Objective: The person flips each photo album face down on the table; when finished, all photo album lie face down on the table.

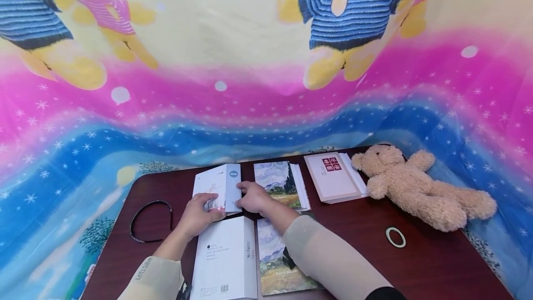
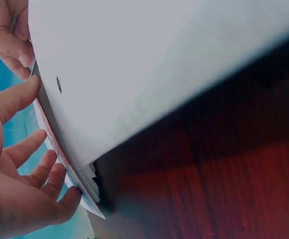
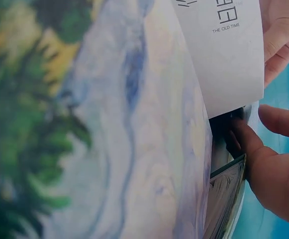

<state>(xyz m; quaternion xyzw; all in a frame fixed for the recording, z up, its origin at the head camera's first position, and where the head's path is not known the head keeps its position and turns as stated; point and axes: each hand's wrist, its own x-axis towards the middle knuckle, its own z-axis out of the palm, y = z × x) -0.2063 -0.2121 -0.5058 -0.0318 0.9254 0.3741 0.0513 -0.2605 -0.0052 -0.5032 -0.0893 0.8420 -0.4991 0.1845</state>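
Note:
In the head view a white album (image 1: pixel 233 186) with a pale blue spine lies at the back left of the table. My left hand (image 1: pixel 200 212) rests on its cover near the front left corner, fingers loosely extended along the edge in the left wrist view. At the album's right side, the fingertips of my right hand (image 1: pixel 254 196) touch the spine; that hand's thumb (image 3: pixel 278 119) stands apart from its fingers in the right wrist view. Close in front lies a second white album (image 1: pixel 225 258). Beside the right hand is a painted-cover photo album (image 1: pixel 272 175).
Another painted-cover album (image 1: pixel 287 279) lies partly under the right forearm. A pinkish-beige album (image 1: pixel 333 184) and a teddy bear (image 1: pixel 416 186) lie at the back right. A pale ring (image 1: pixel 390 235) is at the right, a dark headband (image 1: pixel 135 219) at the left. A printed curtain (image 1: pixel 250 96) hangs behind.

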